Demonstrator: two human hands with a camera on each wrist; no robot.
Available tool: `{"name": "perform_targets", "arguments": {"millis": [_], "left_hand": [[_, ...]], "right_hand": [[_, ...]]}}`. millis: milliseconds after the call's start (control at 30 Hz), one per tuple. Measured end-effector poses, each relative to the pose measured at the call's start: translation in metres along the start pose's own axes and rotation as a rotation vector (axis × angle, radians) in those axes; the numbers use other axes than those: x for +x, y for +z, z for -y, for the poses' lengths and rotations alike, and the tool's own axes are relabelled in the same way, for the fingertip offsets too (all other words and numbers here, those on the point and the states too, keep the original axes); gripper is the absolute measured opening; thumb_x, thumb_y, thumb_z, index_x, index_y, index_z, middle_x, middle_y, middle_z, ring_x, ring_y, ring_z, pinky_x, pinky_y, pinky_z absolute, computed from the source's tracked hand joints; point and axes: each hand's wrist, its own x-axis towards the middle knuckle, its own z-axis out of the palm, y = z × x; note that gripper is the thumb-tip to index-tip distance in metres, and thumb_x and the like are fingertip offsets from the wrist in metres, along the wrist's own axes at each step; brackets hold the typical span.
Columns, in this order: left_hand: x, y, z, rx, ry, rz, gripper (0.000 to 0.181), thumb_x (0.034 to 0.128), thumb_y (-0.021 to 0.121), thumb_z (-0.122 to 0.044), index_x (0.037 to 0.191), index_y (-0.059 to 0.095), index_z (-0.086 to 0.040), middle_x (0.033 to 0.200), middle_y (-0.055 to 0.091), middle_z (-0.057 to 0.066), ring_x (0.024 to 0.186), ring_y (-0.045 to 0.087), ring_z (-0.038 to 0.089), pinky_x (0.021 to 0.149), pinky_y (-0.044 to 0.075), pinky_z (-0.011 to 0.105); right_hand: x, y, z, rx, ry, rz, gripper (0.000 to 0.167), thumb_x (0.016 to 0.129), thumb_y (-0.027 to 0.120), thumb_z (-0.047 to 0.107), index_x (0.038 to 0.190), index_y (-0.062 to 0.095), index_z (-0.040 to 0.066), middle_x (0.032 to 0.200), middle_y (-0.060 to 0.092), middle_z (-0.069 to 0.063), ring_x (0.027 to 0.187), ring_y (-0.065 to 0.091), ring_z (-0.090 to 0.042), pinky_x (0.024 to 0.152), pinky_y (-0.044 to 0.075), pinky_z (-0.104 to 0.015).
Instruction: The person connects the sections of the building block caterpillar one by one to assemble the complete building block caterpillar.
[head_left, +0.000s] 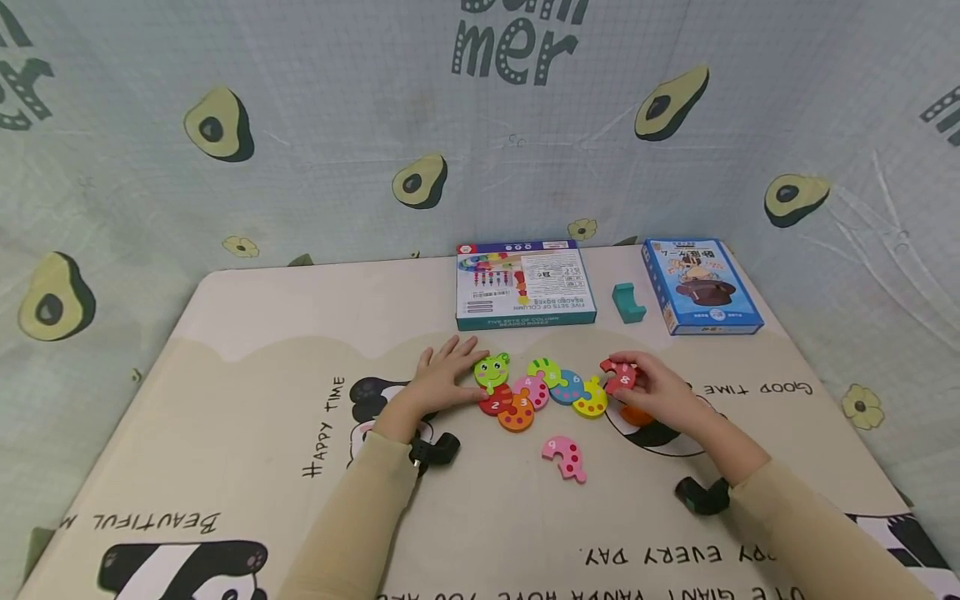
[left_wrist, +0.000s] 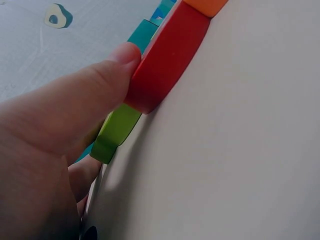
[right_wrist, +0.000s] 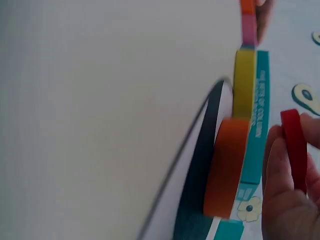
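Observation:
In the head view, a row of joined caterpillar puzzle pieces curves across the tablecloth. It runs from a green smiling head (head_left: 492, 372) through red (head_left: 495, 402), orange (head_left: 517, 413), pink (head_left: 532, 390), green and blue pieces to a yellow one (head_left: 591, 398). My left hand (head_left: 438, 382) rests at the left end, its thumb touching the red piece (left_wrist: 167, 57) and its fingers spread beside the head. Just past the yellow end, my right hand (head_left: 660, 390) pinches a red spotted puzzle piece (right_wrist: 296, 147), raised off the cloth. An orange piece (right_wrist: 227, 167) lies under that hand.
A pink puzzle piece (head_left: 566, 458) lies apart, nearer me. Behind the row are a white and teal box (head_left: 525, 287), a teal block (head_left: 627, 302) and a blue box (head_left: 702, 287). An avocado-print curtain (head_left: 315, 167) hangs at the table's back edge.

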Motion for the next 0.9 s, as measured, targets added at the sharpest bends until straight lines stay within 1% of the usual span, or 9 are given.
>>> {"name": "perform_targets", "arguments": {"millis": [167,233,400,467,633,733,833,900], "left_hand": [[0.000,0.000,0.000,-0.005,-0.006,0.005,0.071,0.0783,0.061,-0.052,0.140,0.035,-0.028,0.153,0.016,-0.003,0.142,-0.001,0.022,0.109,-0.007,0.055],[0.000,0.001,0.000,-0.005,-0.005,0.006,0.071,0.0783,0.061,-0.052,0.140,0.035,-0.028,0.153,0.016,-0.003,0.142,-0.001,0.023,0.109,-0.007,0.056],[-0.001,0.000,-0.001,-0.003,-0.005,0.005,0.071,0.0783,0.061,-0.052,0.140,0.035,-0.028,0.153,0.016,-0.003,0.142,-0.001,0.022,0.109,-0.007,0.055],[-0.001,0.000,-0.001,-0.003,-0.007,0.005,0.071,0.0784,0.061,-0.052,0.140,0.035,-0.028,0.153,0.016,-0.003,0.142,-0.001,0.022,0.109,-0.007,0.055],[0.000,-0.001,-0.001,-0.001,-0.008,0.001,0.071,0.0786,0.061,-0.051,0.140,0.035,-0.028,0.153,0.016,-0.003,0.142,-0.001,0.022,0.109,-0.007,0.055],[0.000,-0.001,0.000,-0.004,-0.006,0.000,0.071,0.0786,0.061,-0.051,0.140,0.035,-0.028,0.153,0.016,-0.003,0.142,-0.001,0.022,0.109,-0.007,0.055],[-0.001,0.000,0.000,-0.010,0.004,-0.002,0.071,0.0785,0.061,-0.050,0.140,0.035,-0.026,0.153,0.017,-0.002,0.142,0.000,0.023,0.109,-0.007,0.056],[-0.001,-0.001,0.000,-0.013,0.009,-0.003,0.071,0.0786,0.062,-0.049,0.140,0.035,-0.026,0.153,0.017,-0.002,0.142,0.000,0.024,0.109,-0.007,0.056]], "right_hand": [[0.013,-0.006,-0.002,-0.054,-0.065,0.092,0.050,0.084,0.061,0.006,0.130,0.041,0.004,0.131,0.039,-0.021,0.115,0.045,-0.038,0.086,0.050,-0.041],[0.016,-0.008,-0.002,-0.087,-0.081,0.128,0.047,0.084,0.060,0.006,0.129,0.044,0.005,0.130,0.041,-0.021,0.114,0.044,-0.038,0.086,0.050,-0.043],[0.023,-0.010,0.001,-0.153,-0.075,0.188,0.043,0.084,0.058,0.008,0.127,0.051,0.009,0.133,0.040,-0.019,0.115,0.040,-0.038,0.085,0.050,-0.045],[0.025,-0.009,0.001,-0.149,-0.065,0.209,0.044,0.083,0.057,0.006,0.127,0.051,0.009,0.136,0.037,-0.019,0.118,0.038,-0.039,0.086,0.049,-0.046],[0.031,-0.009,0.001,-0.121,-0.064,0.245,0.048,0.081,0.055,0.001,0.128,0.050,0.008,0.143,0.027,-0.019,0.127,0.028,-0.043,0.089,0.046,-0.049],[0.033,-0.008,0.000,-0.118,-0.080,0.260,0.046,0.082,0.054,0.001,0.127,0.052,0.008,0.145,0.024,-0.019,0.129,0.024,-0.044,0.093,0.043,-0.051],[0.034,-0.008,-0.001,-0.119,-0.076,0.266,0.045,0.083,0.053,0.001,0.127,0.052,0.008,0.145,0.023,-0.019,0.130,0.022,-0.044,0.095,0.040,-0.052],[0.034,-0.008,-0.002,-0.137,-0.063,0.258,0.046,0.084,0.053,0.003,0.130,0.049,0.008,0.145,0.024,-0.019,0.130,0.024,-0.043,0.096,0.040,-0.053]]}}
